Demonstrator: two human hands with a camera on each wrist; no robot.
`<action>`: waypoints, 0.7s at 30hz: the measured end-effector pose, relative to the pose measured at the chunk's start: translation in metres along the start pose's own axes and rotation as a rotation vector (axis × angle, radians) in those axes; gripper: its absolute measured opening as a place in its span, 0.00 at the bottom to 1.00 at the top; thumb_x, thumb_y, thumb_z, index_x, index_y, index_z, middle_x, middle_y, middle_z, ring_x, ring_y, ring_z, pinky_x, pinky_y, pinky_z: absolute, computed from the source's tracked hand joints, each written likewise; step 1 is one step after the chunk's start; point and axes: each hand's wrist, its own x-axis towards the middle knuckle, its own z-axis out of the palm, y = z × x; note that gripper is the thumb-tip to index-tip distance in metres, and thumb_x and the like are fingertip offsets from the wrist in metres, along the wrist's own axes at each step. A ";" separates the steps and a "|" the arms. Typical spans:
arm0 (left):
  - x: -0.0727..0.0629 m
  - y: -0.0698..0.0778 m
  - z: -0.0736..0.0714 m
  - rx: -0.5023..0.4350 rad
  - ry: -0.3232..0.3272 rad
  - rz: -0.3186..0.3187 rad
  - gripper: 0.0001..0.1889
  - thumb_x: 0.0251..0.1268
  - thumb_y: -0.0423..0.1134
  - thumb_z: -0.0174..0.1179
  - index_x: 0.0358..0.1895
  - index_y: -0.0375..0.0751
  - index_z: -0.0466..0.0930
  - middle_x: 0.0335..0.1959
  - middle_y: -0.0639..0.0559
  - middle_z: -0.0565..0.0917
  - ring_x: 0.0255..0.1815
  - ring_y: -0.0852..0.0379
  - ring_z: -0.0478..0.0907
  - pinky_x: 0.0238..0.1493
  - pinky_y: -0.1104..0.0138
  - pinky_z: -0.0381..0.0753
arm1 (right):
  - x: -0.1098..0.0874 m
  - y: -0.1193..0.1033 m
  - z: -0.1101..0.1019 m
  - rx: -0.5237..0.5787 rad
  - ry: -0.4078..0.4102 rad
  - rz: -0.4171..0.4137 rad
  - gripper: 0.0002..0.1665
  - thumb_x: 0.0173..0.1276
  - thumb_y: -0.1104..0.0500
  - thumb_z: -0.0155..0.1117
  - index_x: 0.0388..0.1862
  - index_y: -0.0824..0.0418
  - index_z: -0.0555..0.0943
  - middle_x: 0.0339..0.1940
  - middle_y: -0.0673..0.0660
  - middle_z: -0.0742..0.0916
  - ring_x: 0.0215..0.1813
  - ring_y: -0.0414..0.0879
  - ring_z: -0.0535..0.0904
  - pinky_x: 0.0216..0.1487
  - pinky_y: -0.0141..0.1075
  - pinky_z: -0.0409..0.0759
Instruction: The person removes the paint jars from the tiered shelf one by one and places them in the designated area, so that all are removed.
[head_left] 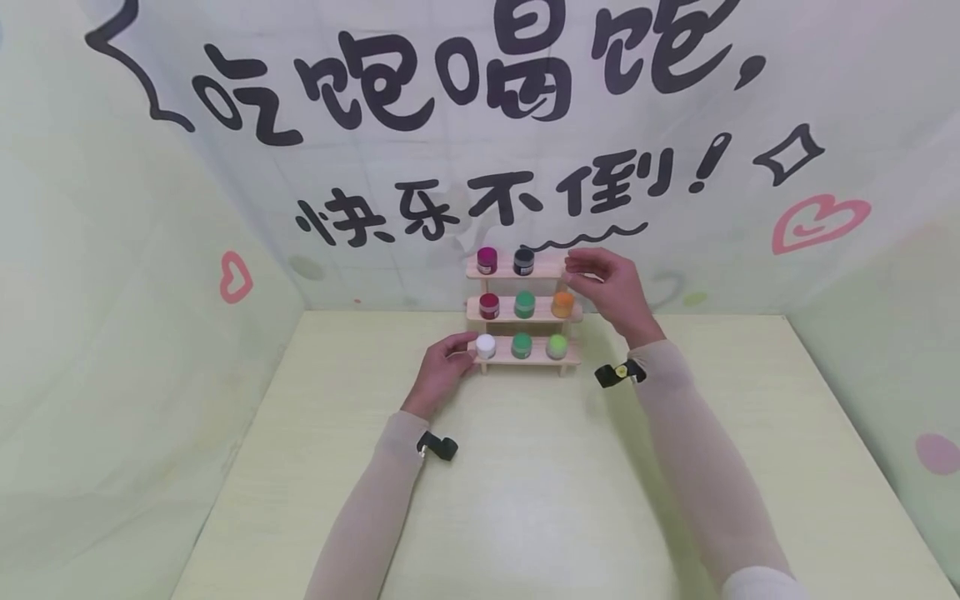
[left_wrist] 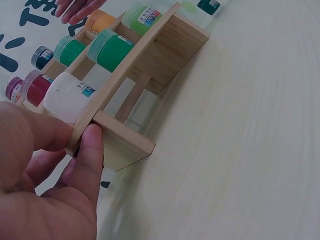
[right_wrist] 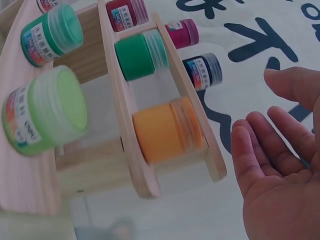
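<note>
A three-tier wooden display rack [head_left: 504, 361] stands against the back wall, holding several small paint jars. My left hand [head_left: 441, 371] pinches the left end of its lowest shelf between thumb and fingers, beside the white jar [left_wrist: 67, 98]. Near the right end of the top shelf is my right hand [head_left: 613, 287], fingers loosely bent and holding nothing. The right wrist view shows a gap between that hand and the shelf. A purple jar [head_left: 487, 260] and a black jar [head_left: 523, 262] are on top. The orange jar [right_wrist: 167, 131] sits at the middle shelf's right end.
A red jar [head_left: 489, 306] and a green jar [head_left: 524, 305] share the middle shelf. Another green jar [head_left: 521, 346] and a light green jar [head_left: 557, 347] are on the lowest. The pale table [head_left: 517, 500] meets a printed cloth wall [head_left: 405, 275] behind the rack.
</note>
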 end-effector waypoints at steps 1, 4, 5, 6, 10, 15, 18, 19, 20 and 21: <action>0.000 0.000 0.000 -0.001 0.001 0.001 0.19 0.73 0.32 0.64 0.64 0.48 0.85 0.60 0.43 0.80 0.54 0.53 0.82 0.56 0.68 0.89 | 0.003 -0.001 0.003 -0.009 -0.006 0.006 0.27 0.69 0.63 0.74 0.65 0.71 0.81 0.59 0.69 0.87 0.54 0.39 0.85 0.60 0.25 0.85; 0.000 -0.001 0.000 -0.002 0.003 0.001 0.19 0.73 0.32 0.64 0.64 0.49 0.85 0.60 0.43 0.81 0.54 0.53 0.81 0.56 0.69 0.89 | 0.011 -0.002 0.012 -0.039 -0.029 0.027 0.27 0.69 0.62 0.75 0.65 0.69 0.82 0.60 0.70 0.87 0.54 0.40 0.85 0.62 0.28 0.85; 0.000 -0.001 0.000 -0.001 0.003 0.000 0.19 0.73 0.32 0.64 0.64 0.49 0.85 0.60 0.43 0.81 0.55 0.53 0.81 0.56 0.69 0.89 | 0.013 -0.002 0.014 -0.048 -0.035 0.036 0.26 0.69 0.62 0.75 0.64 0.68 0.82 0.59 0.68 0.87 0.54 0.40 0.85 0.62 0.28 0.85; 0.001 -0.001 0.000 -0.002 0.002 -0.001 0.19 0.73 0.32 0.64 0.64 0.49 0.85 0.60 0.44 0.81 0.55 0.53 0.81 0.56 0.69 0.89 | 0.016 -0.002 0.017 -0.061 -0.043 0.045 0.26 0.69 0.61 0.76 0.65 0.66 0.83 0.60 0.68 0.87 0.55 0.41 0.85 0.63 0.30 0.85; 0.001 -0.001 0.000 0.008 0.002 -0.005 0.19 0.73 0.32 0.64 0.64 0.49 0.85 0.61 0.44 0.81 0.56 0.53 0.80 0.57 0.68 0.89 | 0.026 -0.001 0.026 -0.115 -0.066 0.080 0.27 0.69 0.59 0.76 0.65 0.61 0.83 0.60 0.63 0.88 0.58 0.46 0.85 0.66 0.36 0.85; 0.001 -0.002 0.000 0.007 0.003 -0.001 0.19 0.73 0.32 0.64 0.64 0.50 0.85 0.60 0.44 0.81 0.55 0.53 0.80 0.56 0.68 0.89 | 0.038 -0.004 0.037 -0.167 -0.099 0.098 0.28 0.67 0.60 0.77 0.66 0.61 0.83 0.61 0.62 0.88 0.59 0.52 0.87 0.66 0.42 0.86; 0.000 -0.001 0.000 0.003 0.005 0.006 0.19 0.73 0.32 0.64 0.64 0.49 0.85 0.60 0.44 0.81 0.53 0.53 0.81 0.56 0.68 0.89 | 0.042 -0.008 0.043 -0.211 -0.120 0.104 0.29 0.67 0.60 0.77 0.66 0.61 0.82 0.61 0.61 0.88 0.58 0.53 0.86 0.66 0.44 0.86; 0.000 -0.001 0.000 0.004 0.006 0.008 0.19 0.73 0.32 0.64 0.64 0.49 0.85 0.59 0.44 0.81 0.53 0.53 0.81 0.55 0.69 0.89 | 0.043 -0.008 0.045 -0.221 -0.125 0.107 0.29 0.67 0.60 0.77 0.67 0.61 0.82 0.60 0.61 0.88 0.58 0.53 0.86 0.66 0.44 0.86; 0.000 -0.002 0.000 0.007 0.008 0.008 0.19 0.72 0.32 0.64 0.64 0.50 0.85 0.59 0.44 0.81 0.53 0.53 0.81 0.55 0.69 0.89 | 0.044 -0.009 0.047 -0.234 -0.128 0.111 0.29 0.67 0.60 0.77 0.67 0.61 0.82 0.60 0.61 0.88 0.58 0.53 0.86 0.66 0.45 0.86; 0.000 -0.002 0.001 0.009 0.009 0.008 0.19 0.72 0.32 0.64 0.64 0.50 0.85 0.60 0.44 0.81 0.53 0.53 0.81 0.55 0.69 0.89 | 0.045 -0.009 0.048 -0.249 -0.133 0.115 0.30 0.67 0.59 0.77 0.67 0.61 0.82 0.59 0.61 0.88 0.58 0.53 0.86 0.66 0.45 0.86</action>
